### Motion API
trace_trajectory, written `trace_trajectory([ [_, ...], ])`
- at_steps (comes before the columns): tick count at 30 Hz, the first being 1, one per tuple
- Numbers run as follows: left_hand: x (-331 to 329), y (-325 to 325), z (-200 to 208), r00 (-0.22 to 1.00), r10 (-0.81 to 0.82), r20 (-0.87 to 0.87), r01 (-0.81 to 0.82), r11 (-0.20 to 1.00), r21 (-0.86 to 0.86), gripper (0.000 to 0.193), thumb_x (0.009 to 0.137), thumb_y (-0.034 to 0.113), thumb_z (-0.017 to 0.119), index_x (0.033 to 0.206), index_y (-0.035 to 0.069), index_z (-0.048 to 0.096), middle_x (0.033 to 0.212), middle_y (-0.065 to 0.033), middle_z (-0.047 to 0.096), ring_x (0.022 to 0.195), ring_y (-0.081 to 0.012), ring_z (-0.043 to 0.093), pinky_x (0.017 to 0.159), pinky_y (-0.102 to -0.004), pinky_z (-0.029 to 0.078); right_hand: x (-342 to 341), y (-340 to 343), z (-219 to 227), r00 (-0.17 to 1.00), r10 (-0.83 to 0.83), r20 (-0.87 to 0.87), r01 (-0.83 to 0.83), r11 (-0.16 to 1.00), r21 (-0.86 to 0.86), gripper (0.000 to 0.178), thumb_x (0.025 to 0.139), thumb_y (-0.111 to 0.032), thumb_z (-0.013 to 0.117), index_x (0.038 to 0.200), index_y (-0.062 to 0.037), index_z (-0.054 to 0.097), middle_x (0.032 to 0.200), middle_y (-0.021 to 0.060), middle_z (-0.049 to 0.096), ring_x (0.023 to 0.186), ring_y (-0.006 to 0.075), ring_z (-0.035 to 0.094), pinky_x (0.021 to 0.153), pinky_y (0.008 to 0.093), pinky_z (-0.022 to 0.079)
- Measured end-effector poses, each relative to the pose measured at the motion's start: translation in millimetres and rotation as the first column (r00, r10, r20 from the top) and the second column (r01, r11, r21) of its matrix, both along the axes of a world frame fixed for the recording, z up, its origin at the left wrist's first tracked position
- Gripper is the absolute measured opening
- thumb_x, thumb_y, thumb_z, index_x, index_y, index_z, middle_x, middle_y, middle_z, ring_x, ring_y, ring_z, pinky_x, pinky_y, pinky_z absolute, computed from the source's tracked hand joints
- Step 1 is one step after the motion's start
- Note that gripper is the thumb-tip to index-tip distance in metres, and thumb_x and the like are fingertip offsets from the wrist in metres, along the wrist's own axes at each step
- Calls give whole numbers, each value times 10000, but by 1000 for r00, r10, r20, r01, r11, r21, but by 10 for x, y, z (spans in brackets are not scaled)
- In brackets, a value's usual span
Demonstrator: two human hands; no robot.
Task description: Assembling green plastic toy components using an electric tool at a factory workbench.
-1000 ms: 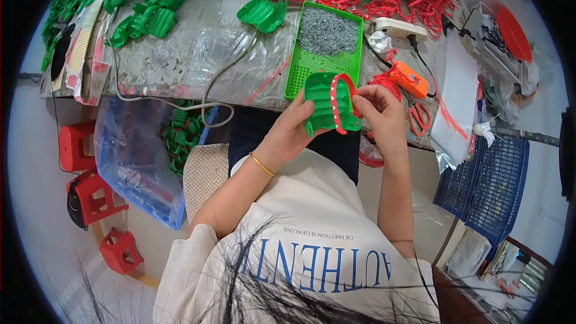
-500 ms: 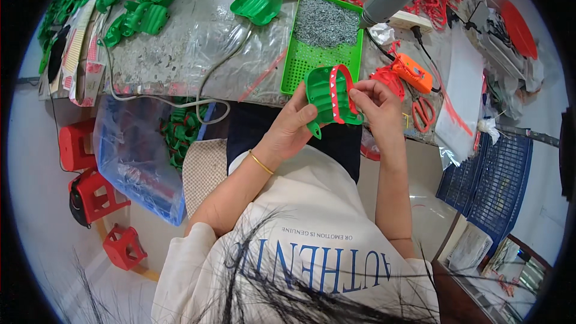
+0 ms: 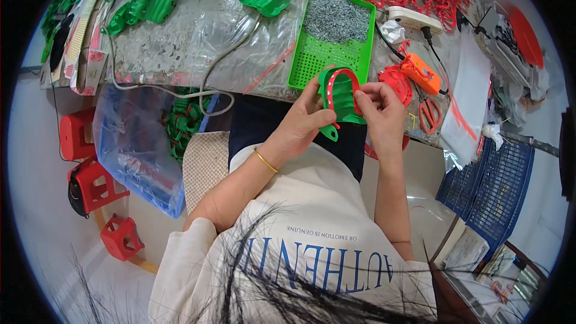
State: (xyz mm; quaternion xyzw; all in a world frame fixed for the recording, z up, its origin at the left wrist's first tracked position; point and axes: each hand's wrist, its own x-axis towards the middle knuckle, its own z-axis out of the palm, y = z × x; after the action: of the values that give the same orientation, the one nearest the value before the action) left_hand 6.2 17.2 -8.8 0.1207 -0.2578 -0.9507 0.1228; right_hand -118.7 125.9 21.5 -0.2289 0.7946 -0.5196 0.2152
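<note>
Just above centre, toward two o'clock, sits a glossy green curved shell (image 3: 344, 99), a white-toothed red strip (image 3: 331, 88) arching inside. The green tray (image 3: 327, 57) crowds twelve; bench (image 3: 156, 54) room opens toward ten. Long axis runs twelve-to-six, tab toward seven. Left hand (image 3: 300, 123) fingers clamp the shell; right hand (image 3: 385, 111) fingers pinch the strip.

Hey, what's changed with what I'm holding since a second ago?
The red strip, which crossed about the middle of the green piece, now shows farther left, near its edge by your left hand. Your right hand stays at the strip's other side; neither let go. The green tray and scissors stayed put.
</note>
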Motion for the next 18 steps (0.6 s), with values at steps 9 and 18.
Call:
trace_trajectory([
  [9, -34, 40, -46, 998, 42, 42, -39, 996, -78, 862, 756, 72, 720, 1453, 167, 221, 1310, -29, 430, 1134, -128, 463, 908, -294, 447, 28, -23, -22, 999, -10, -38, 11, 1000, 21, 105, 817, -81, 662, 872, -1, 622, 685, -7, 590, 584, 29, 477, 538, 188, 405],
  [18, 112, -5, -155, 984, -127, -124, 159, 941, 297, 800, 796, 330, 639, 1462, 228, 207, 1367, -73, 427, 1221, -237, 470, 996, -453, 411, -30, 114, 33, 891, 246, 381, -195, 967, -166, 352, 784, 2, 642, 1100, -51, 495, 923, -3, 521, 786, 49, 509, 684, 191, 423],
])
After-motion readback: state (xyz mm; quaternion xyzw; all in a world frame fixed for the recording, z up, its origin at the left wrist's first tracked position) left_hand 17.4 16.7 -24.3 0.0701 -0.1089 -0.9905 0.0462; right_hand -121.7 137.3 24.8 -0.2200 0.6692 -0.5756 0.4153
